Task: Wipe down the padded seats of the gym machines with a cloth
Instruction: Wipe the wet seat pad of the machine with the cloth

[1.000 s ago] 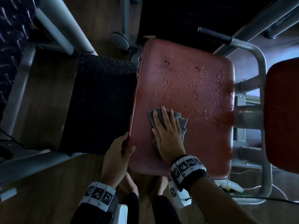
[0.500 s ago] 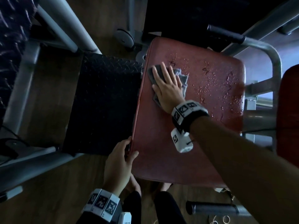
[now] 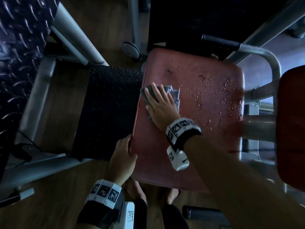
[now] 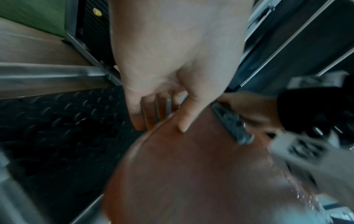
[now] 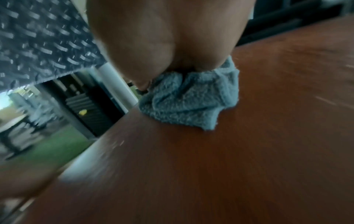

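A red padded seat (image 3: 165,162) fills the middle of the head view. My right hand (image 3: 156,98) lies flat on a grey-blue cloth (image 3: 174,94) at the seat's left side, fingers straight and pressing down. In the right wrist view the cloth (image 5: 189,100) bunches under my palm on the seat (image 5: 229,151). My left hand (image 3: 129,146) grips the seat's near left edge; its fingers (image 4: 145,116) curl under the rim with the thumb on top of the seat (image 4: 191,174). Water droplets (image 3: 214,96) cover the seat's right and far parts.
A black diamond-plate footplate (image 3: 107,109) sits left of the seat. Grey frame tubes (image 3: 77,38) run at the upper left. A curved metal handle bar (image 3: 267,55) and a second red pad (image 3: 292,121) stand at the right. Wood floor lies below.
My right hand slid the cloth from the near left up to the far left of the seat, then back a little toward me. The left hand kept its grip on the edge.
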